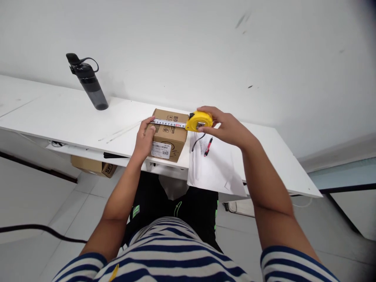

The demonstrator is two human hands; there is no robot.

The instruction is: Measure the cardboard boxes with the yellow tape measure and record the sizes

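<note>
Stretching a tape blade across a cardboard box with both hands over here. The box sits at the front edge of a white desk, right in front of me, between my hands: just right of the left one, a bit left of the right one.

Left hand is the nearer of the two, touching the box's left side, with thumb and forefinger at the blade's free end. Can't tell if they're actually pinching it or only pressing it down. Right hand is wrapped around the yellow tape measure case, fingers over the top and thumb below, right about at the box's right edge.

So the relation that matters: the blade's long axis goes side to side over the top face, dipping slightly toward the right, and the numbers climb from my left hand to the case.

A black cord hangs below the case, near a red and black pen on some white papers. Dark bottle stands off to the left, well apart.
</note>
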